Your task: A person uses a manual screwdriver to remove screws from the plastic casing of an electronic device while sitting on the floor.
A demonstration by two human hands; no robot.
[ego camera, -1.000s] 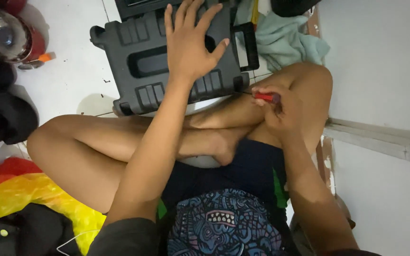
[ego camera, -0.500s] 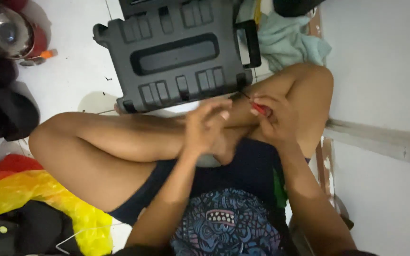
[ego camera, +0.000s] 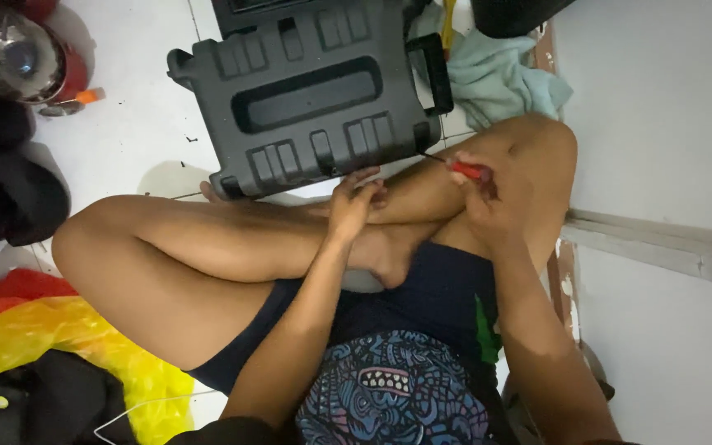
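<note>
I see my left hand [ego camera: 352,202] has come off the black case [ego camera: 306,95], fingers curled empty just below it, while my right hand [ego camera: 480,194] grips a red-handled screwdriver [ego camera: 465,170] beside it.

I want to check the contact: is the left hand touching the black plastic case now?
Cannot tell. In the head view, the left hand has its fingertips right at the lower edge of the black plastic case, but neither contact nor gap shows plainly.

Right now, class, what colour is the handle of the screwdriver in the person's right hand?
Red: the screwdriver handle shows in the right hand, head view.
</note>
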